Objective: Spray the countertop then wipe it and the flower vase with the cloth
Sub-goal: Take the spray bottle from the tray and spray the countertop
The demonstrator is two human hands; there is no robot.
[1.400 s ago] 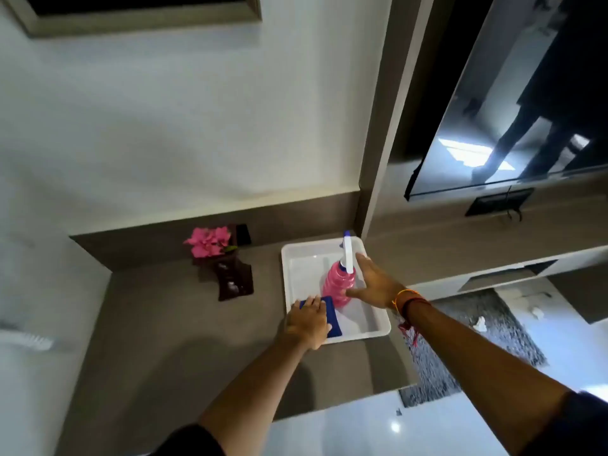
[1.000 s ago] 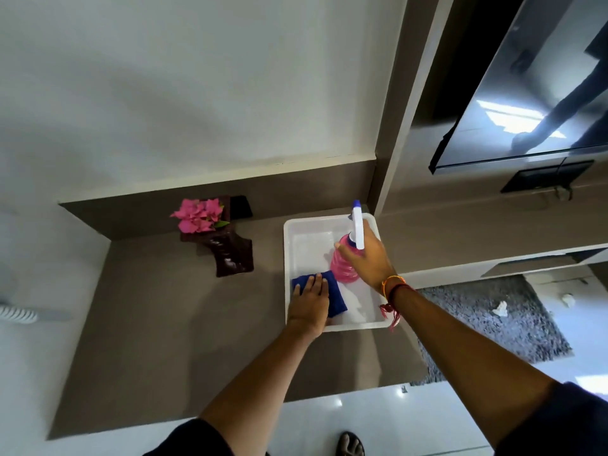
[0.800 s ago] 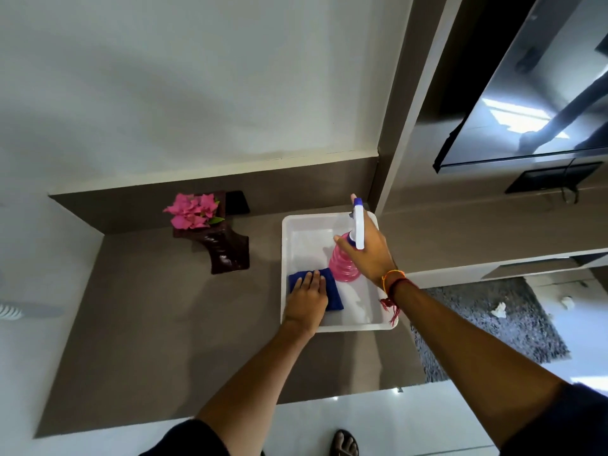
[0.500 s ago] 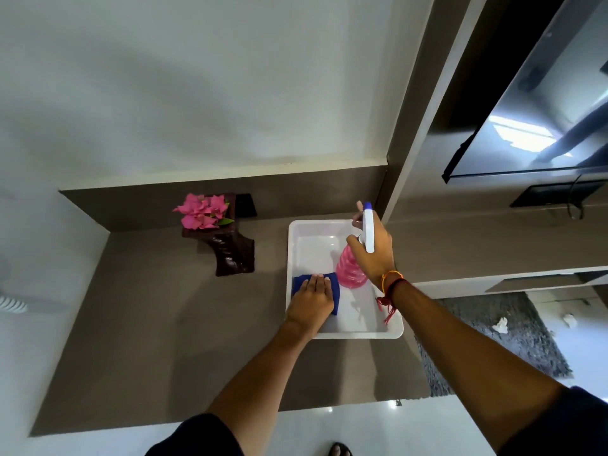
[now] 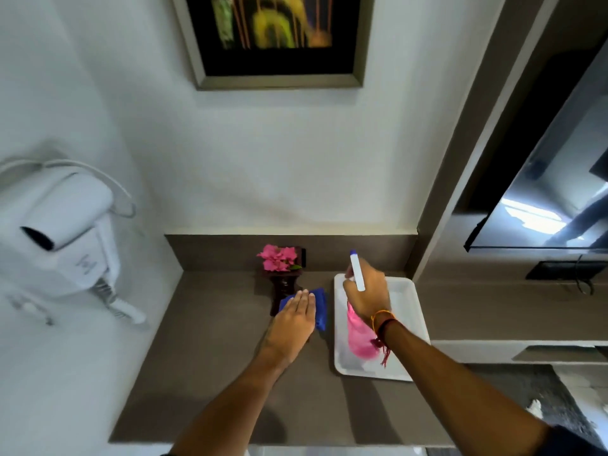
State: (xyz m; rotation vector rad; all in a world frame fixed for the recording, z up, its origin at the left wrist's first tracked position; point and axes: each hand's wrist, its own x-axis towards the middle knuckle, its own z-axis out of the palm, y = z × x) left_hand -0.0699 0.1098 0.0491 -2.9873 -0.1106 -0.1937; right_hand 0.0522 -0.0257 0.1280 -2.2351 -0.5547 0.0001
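A person's left hand [image 5: 292, 319] lies flat, fingers extended, on a blue cloth [image 5: 318, 307] pressed to the brown countertop [image 5: 204, 357] just in front of the dark flower vase [image 5: 283, 284], which stands near the counter's back edge with pink blooms on top. The right hand [image 5: 365, 296] is wrapped around the neck of a pink spray bottle [image 5: 360, 340], held over the white tray [image 5: 409, 311] toward the counter's right edge, its white nozzle pointing toward the back wall.
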